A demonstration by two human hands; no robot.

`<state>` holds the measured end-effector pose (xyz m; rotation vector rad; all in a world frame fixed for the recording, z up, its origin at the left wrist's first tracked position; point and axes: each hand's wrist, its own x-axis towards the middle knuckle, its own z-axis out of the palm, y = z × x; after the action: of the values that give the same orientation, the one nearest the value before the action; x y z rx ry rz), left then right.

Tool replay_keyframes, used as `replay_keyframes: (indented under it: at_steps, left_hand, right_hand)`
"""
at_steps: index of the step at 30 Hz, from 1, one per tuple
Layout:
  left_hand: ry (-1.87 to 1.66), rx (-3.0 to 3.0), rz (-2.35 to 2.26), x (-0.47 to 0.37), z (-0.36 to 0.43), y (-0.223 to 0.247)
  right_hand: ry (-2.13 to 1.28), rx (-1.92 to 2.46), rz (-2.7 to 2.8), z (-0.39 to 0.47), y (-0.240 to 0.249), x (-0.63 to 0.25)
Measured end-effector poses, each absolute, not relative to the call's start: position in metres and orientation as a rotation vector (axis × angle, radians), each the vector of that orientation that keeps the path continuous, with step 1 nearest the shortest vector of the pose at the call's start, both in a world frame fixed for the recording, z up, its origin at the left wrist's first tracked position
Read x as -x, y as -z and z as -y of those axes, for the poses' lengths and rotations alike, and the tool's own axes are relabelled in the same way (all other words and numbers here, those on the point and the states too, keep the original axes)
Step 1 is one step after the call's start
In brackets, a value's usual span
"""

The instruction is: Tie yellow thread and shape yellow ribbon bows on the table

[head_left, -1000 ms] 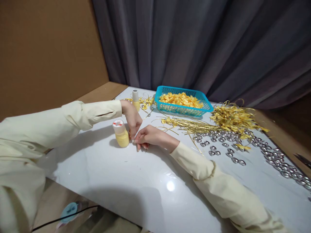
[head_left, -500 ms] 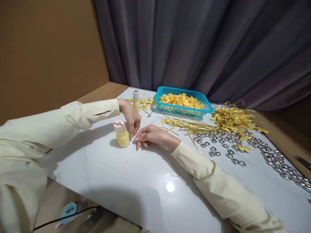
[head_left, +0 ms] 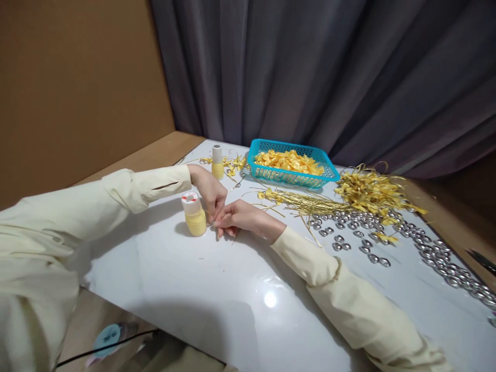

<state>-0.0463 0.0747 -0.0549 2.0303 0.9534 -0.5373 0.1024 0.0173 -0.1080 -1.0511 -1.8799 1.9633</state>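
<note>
The two hands meet, or nearly meet, at their fingertips low over the counter (head_left: 166,279): the left hand (head_left: 211,192) reaches down from above, the right hand (head_left: 248,217) comes in from the side. Both have their fingers drawn into a narrow pinch, but whatever lies between them is too small to make out. A white-capped bottle with a yellow-wrapped body (head_left: 196,222) stands upright just beside the left fingertips.

Judging by the layout, the work looks partway along. Yellow bows with gold cords lie in a loose pile (head_left: 366,188) at the right, apparently already joined, next to a bundle of gold cords (head_left: 315,200). Apparently left to use are the loose yellow bows (head_left: 289,161) filling the blue mesh basket (head_left: 327,165) and the many silver oval pieces (head_left: 374,258) scattered apart.
</note>
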Motion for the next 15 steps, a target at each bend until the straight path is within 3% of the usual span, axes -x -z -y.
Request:
replay_keyframes:
  at_steps: [7, 15]
  left_hand:
    - [0.727, -1.955, -0.783, 0.052, -0.081, 0.053]
    - [0.649, -2.037, -0.833, 0.068, -0.081, 0.05]
  right_hand:
    - [-1.905, 1.175, 2.199, -0.02, 0.092, -0.124]
    - [-1.515, 1.492, 2.35, -0.018, 0.059, -0.217]
